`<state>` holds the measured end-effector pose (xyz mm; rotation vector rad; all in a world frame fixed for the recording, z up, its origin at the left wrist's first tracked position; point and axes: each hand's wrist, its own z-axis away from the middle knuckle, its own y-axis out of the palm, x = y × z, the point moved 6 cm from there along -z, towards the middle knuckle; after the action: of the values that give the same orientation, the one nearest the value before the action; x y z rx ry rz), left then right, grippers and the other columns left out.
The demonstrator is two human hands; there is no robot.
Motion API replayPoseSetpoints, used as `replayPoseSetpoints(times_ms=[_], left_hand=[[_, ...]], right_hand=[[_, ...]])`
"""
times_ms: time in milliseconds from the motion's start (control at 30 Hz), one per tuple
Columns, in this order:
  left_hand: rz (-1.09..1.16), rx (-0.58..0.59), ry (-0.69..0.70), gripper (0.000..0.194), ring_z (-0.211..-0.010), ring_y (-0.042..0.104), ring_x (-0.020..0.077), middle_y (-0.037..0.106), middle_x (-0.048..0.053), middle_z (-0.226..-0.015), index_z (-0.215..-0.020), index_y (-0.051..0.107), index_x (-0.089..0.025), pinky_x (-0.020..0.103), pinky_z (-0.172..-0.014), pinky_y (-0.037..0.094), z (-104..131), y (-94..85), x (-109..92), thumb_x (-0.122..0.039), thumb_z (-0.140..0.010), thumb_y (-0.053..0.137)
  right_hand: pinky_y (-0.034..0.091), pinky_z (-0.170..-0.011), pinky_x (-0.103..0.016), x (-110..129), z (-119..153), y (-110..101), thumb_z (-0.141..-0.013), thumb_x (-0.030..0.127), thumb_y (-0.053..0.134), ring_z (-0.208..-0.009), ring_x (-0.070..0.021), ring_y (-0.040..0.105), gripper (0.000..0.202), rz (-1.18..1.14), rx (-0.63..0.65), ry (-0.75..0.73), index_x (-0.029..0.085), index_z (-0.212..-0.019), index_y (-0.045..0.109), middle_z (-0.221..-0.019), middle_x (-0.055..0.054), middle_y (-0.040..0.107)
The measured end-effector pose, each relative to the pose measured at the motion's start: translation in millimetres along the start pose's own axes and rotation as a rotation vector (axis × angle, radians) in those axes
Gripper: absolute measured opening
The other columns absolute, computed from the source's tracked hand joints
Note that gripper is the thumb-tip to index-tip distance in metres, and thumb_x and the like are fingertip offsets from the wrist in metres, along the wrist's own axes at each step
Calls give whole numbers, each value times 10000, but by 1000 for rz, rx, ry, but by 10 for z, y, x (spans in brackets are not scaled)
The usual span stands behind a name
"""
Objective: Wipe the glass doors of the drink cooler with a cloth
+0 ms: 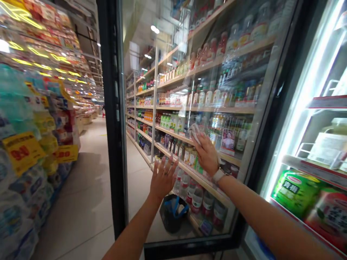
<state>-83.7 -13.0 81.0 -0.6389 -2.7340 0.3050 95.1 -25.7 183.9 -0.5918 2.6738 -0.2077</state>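
**Holding a pale cloth [195, 132] up at a glass door [173, 90]**

The cloth, crumpled, is at the fingertips of the right hand [206, 154], against the middle of the pane. That hand grips it with the fingers reaching up and to the left; a watch [218, 174] with a light band circles the wrist. Lower and to the left, the left hand [163, 177] is open and empty, its fingers spread before the same pane; whether it touches the glass is hard to tell.

A black frame [110, 108] edges the door. In the pane show wooden shelves [168, 107] lined with bottles and, below the hands, a dark bucket [171, 218] with blue items in it.

To the right, a brightly lit cooler holds a green package [295, 191] beside a red package [329, 216]. At far left, packs are stacked beside the aisle floor [86, 187], bearing yellow price signs [23, 151].
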Motion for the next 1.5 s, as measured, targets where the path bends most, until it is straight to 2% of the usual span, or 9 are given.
replayPoseSetpoints(times_ms=[233, 333, 467, 600, 700, 1100, 1233, 1367, 1500], left_hand=[[140, -106, 37, 700, -1467, 249, 241, 324, 168, -1551, -1549, 101, -114, 418, -1179, 275, -32, -251, 92, -210, -938, 430], [84, -137, 9, 704, -1476, 213, 250, 326, 131, -1556, -1554, 121, -169, 448, -1203, 214, -299, -435, 226, -221, -934, 450], [-34, -96, -89, 699, -1487, 176, 268, 294, 122, -1567, -1554, 119, -174, 487, -1223, 105, -704, -521, 401, -305, -952, 450], [-58, -53, -114, 696, -1484, 208, 252, 307, 125, -1561, -1551, 97, -160, 483, -1225, 79, -786, -497, 411, -328, -965, 432], [-48, -60, -111, 681, -1485, 209, 245, 318, 121, -1559, -1550, 106, -163, 468, -1225, 77, -737, -509, 392, -345, -972, 417], [-30, -60, -88, 666, -1481, 230, 260, 358, 133, -1545, -1542, 188, -133, 461, -1218, 85, -718, -480, 444, -438, -970, 339], [-17, -75, -79, 665, -1475, 248, 265, 364, 141, -1541, -1541, 189, -133, 466, -1215, 100, -728, -388, 487, -435, -970, 347], [-17, -80, -74, 655, -1476, 244, 265, 379, 152, -1533, -1534, 207, -120, 464, -1213, 99, -748, -252, 549, -432, -975, 346], [-25, -64, -83, 641, -1483, 224, 269, 380, 150, -1534, -1527, 237, -116, 464, -1211, 102, -758, -119, 607, -424, -976, 346]], right_hand=[[453, -1095, -310, 680, 956, 226, -977, 160, 456, -1351, -106, 458, 366, -219, 238, -334, 252, -1307, 582, -1322, 0, 639], [453, -1070, -228, 694, 985, 158, -996, 216, 450, -1284, -51, 514, 342, -237, 294, -447, 276, -1307, 579, -1282, 38, 665], [383, -1143, -277, 493, 347, 22, -996, 205, 438, -1336, -78, 469, 364, -155, 281, -509, 262, -1335, 557, -1346, 33, 620], [288, -1207, -452, 185, -585, -102, -954, 87, 383, -1472, -166, 257, 523, -47, 149, -251, 247, -1450, 431, -1499, -35, 466], [247, -1217, -506, 152, -861, -73, -941, 65, 327, -1486, -186, 216, 573, -11, 116, -148, 242, -1484, 374, -1525, -45, 429], [464, -1037, -211, 859, 610, 15, -1001, 207, 429, -1232, -55, 557, 352, -270, 250, -515, 287, -1302, 591, -1303, 33, 650], [440, -1085, -272, 560, 64, -40, -991, 174, 432, -1286, -85, 519, 364, -197, 228, -559, 240, -1320, 573, -1314, 4, 645], [330, -1183, -457, 61, -761, 32, -943, 39, 359, -1447, -178, 318, 499, 14, 178, -318, 213, -1385, 512, -1467, -45, 506], [326, -1179, -513, 12, -792, 218, -944, 57, 355, -1467, -210, 275, 498, 45, 175, -228, 209, -1394, 506, -1485, -75, 481]])
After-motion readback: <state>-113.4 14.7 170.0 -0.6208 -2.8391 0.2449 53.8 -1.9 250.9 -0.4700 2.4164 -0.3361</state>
